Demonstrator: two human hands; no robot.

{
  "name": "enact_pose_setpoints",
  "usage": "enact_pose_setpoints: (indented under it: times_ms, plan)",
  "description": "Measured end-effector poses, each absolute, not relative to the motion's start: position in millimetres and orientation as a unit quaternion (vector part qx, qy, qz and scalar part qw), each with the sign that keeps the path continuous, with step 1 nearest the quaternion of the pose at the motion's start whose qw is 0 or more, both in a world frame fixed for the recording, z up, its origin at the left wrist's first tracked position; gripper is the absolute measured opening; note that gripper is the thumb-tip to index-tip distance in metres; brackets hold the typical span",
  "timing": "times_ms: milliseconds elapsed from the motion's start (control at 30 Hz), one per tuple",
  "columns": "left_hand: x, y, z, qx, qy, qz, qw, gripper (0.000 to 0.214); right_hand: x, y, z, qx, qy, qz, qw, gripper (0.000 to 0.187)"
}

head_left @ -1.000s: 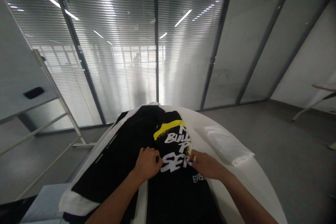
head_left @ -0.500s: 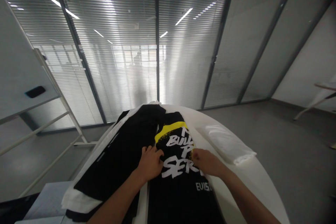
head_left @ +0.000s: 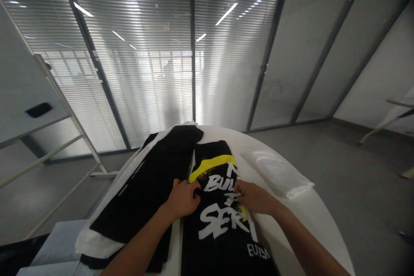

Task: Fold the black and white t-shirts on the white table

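Paired pinch grip on a black printed garment – left hand with thumb and fingers closed on its left edge, right hand with thumb and fingertips pressed together on its right edge. Both hands are level with one another, backs uppermost, the cloth spanning the gap between them; the exact amount of fabric between the fingertips cannot be made out. The garment lies lengthwise at the near middle of a round white table, its far end short of the table's far rim and its near end running out of view below. Its face carries a yellow band beyond the hands and white lettering, with "SER" legible on the near side of the grip. To the left, just beside it, is a second black garment with a white border, spread aslant. To the right, apart from the right hand, rests a white, glossy packet. Background: a whiteboard on a pale frame at left – bearing a dark oblong object – and a glazed partition with blinds.
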State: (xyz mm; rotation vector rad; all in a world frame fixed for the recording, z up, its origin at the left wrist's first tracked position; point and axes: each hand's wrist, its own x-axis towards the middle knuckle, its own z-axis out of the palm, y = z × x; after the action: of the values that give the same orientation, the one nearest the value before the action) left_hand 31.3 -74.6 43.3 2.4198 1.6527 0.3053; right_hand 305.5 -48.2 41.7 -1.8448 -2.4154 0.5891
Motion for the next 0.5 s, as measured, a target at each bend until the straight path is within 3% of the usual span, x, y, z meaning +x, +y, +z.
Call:
enact_pose_setpoints:
  times_ms: [233, 400, 500]
  plan:
    - [37, -73, 39, 0.763, 0.634, 0.128, -0.008, 0.044, 297, -44, 37, -0.675, -0.728, 0.089, 0.084, 0.028]
    - [35, -73, 45, 0.783, 0.608, 0.112, 0.071, 0.028, 302, -44, 38, -0.610, -0.774, 0.163, 0.056, 0.017]
    - [30, -71, 50, 0.771, 0.612, 0.133, 0.116, 0.035, 304, -43, 38, -0.622, -0.760, 0.172, 0.073, 0.020]
